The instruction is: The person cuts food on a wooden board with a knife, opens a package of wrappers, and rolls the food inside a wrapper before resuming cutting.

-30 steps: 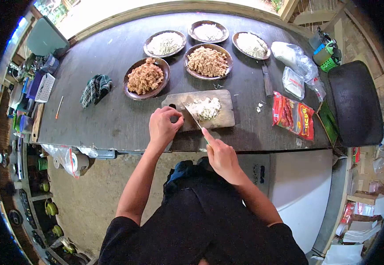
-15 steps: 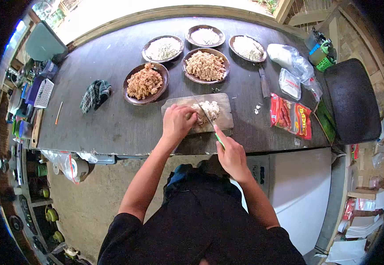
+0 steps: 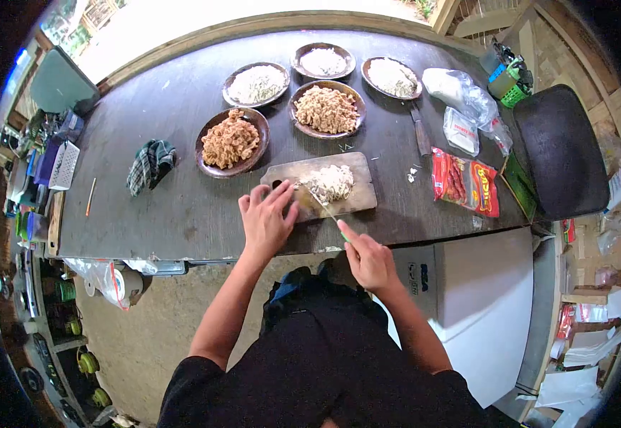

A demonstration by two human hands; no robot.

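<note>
A wooden cutting board (image 3: 359,203) lies near the table's front edge, bearing a heap of finely chopped pale food (image 3: 333,181). My right hand (image 3: 371,265) is closed around the green handle of a kitchen knife (image 3: 325,207). The blade points up and left, with its tip at the left side of the heap. My left hand (image 3: 265,221) rests at the board's left end, fingers apart, holding nothing visible. Beyond the board stand a bowl of brown crumbly food (image 3: 230,141) and a bowl of lighter chunky pieces (image 3: 326,110).
Three plates of pale shreds, a left plate (image 3: 256,85), a middle plate (image 3: 322,61) and a right plate (image 3: 392,77), stand farther back. On the right lie another knife (image 3: 422,137), a red sausage packet (image 3: 464,183) and plastic bags (image 3: 467,100). A checkered cloth (image 3: 150,166) lies left.
My left hand has moved left off the chopped food, and its fingers have spread. The knife has shifted slightly left and down, its blade now lying lower across the board.
</note>
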